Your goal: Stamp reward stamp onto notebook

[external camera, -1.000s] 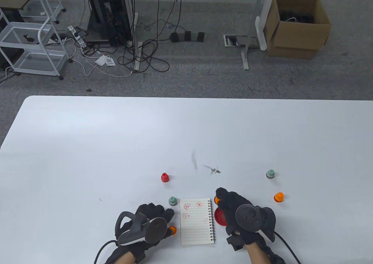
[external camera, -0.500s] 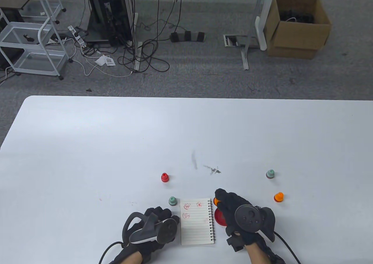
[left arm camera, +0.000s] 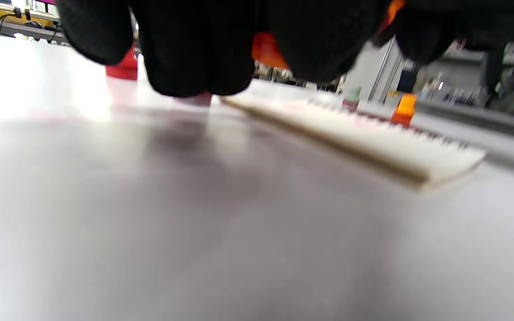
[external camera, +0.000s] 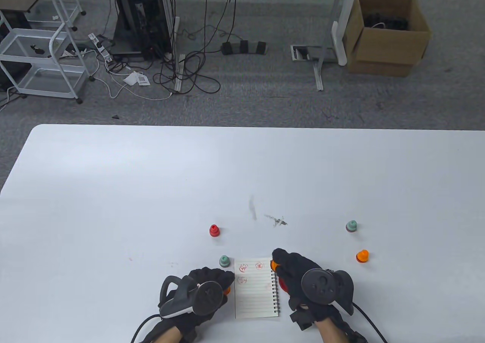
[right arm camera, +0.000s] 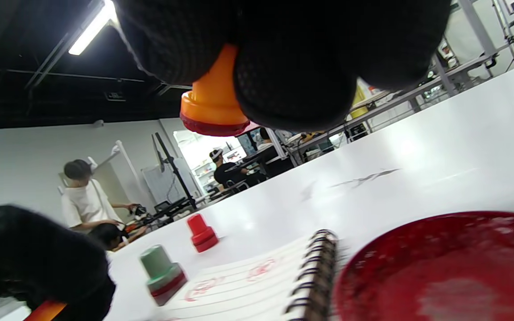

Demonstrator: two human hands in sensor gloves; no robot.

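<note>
The small spiral notebook (external camera: 255, 293) lies open near the table's front edge, with three red prints on its upper lines. My right hand (external camera: 280, 262) pinches an orange stamp (external camera: 273, 264) (right arm camera: 212, 107), held just above the notebook's top right corner by the spiral. The stamp's red face points down, clear of the page. My left hand (external camera: 221, 279) sits against the notebook's left edge. Its fingers are curled round a second orange stamp (external camera: 227, 290) (left arm camera: 266, 49). A round red ink pad (external camera: 283, 285) (right arm camera: 440, 267) lies right of the spiral, partly under my right hand.
A green stamp (external camera: 224, 260) stands just off the notebook's top left corner, with a red stamp (external camera: 214, 230) beyond it. To the right stand another green stamp (external camera: 351, 226) and an orange stamp (external camera: 362, 256). Grey smudges (external camera: 276, 220) mark the table.
My right hand has carried its orange stamp left, from over the ink pad to the notebook's top right corner. My left hand has shifted right and forward to the notebook's left edge.
</note>
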